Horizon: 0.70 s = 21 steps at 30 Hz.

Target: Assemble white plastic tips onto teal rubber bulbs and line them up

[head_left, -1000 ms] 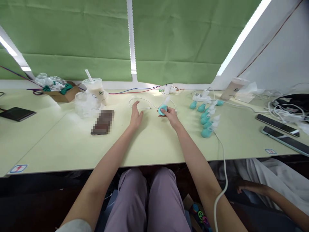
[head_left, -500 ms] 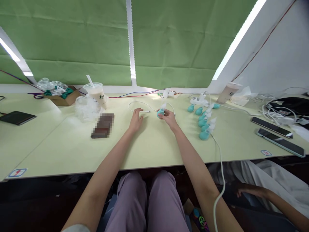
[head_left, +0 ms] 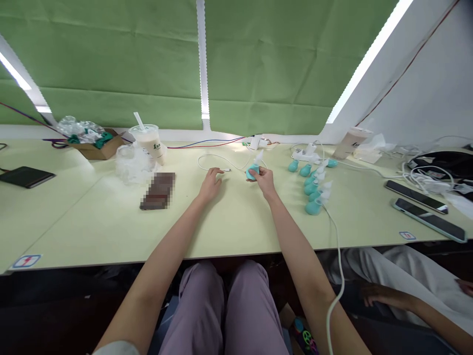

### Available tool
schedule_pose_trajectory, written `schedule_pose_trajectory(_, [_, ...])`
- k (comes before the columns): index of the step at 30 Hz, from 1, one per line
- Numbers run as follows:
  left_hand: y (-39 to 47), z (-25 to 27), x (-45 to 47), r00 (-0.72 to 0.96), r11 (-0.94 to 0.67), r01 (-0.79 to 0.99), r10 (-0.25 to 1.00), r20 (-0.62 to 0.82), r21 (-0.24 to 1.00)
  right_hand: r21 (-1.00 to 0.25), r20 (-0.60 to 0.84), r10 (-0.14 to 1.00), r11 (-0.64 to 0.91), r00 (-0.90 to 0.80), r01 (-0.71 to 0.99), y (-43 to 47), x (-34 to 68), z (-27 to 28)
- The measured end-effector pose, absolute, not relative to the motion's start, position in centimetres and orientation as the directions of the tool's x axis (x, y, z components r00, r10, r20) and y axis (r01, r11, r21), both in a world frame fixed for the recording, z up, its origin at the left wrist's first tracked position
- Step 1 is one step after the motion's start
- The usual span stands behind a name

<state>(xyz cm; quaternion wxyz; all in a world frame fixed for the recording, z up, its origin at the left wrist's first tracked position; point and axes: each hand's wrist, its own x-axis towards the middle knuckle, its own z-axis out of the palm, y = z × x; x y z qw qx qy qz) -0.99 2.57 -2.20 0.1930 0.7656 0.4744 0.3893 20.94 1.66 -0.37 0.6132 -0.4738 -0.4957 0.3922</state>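
Note:
My right hand (head_left: pixel 266 182) grips a teal bulb nasal aspirator (head_left: pixel 253 172) by its round body, just above the table. Its clear, whitish tip points up and slightly to the right. My left hand (head_left: pixel 211 184) rests on the table to the left of it, fingers loosely bent and apart, holding nothing. Close to those fingertips lies the plug end of a thin white cable (head_left: pixel 210 156), which curves away behind both hands. Several more teal aspirators (head_left: pixel 313 207) lie in a rough row to the right of my right hand, most with clear tips.
A blurred dark phone-like object (head_left: pixel 158 191), a plastic bag (head_left: pixel 132 165), a drink cup (head_left: pixel 150 140) and a cardboard box (head_left: pixel 96 150) stand left. Rightward are a power strip (head_left: pixel 306 155), another cup (head_left: pixel 351 143) and two phones (head_left: pixel 428 219). A co-worker's hand (head_left: pixel 380 294) is below the table edge.
My right hand has moved slightly right with the aspirator, whose tip now tilts more to the right. My left hand has hardly moved. A second hand shows at the right edge.

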Motion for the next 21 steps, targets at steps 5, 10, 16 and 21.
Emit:
schedule_pose_trajectory(5, [2.5, -2.1, -0.9, 0.268, -0.471, 0.591, 0.880, 0.391, 0.655, -0.929, 0.332, 0.875, 0.239, 0.353, 0.283, 1.8, 21.9, -0.7])
schedule_pose_trajectory(10, [2.6, -2.3, -1.0, 0.269, -0.454, 0.591, 0.890, 0.368, 0.667, -0.715, 0.586, 0.553, 0.007, 0.593, 0.700, 1.9, 24.2, -0.4])
schedule_pose_trajectory(16, [2.9, -2.7, -1.1, 0.271, -0.426, 0.596, 0.904, 0.329, 0.680, -0.786, 0.396, 0.434, -0.296, 0.809, 0.543, 3.6, 26.2, 0.0])
schedule_pose_trajectory(21, [2.5, -2.4, -1.0, 0.268, -0.401, 0.600, 0.916, 0.299, 0.692, -0.752, 0.341, 0.388, -0.434, 0.856, 0.496, 4.7, 27.8, 0.9])
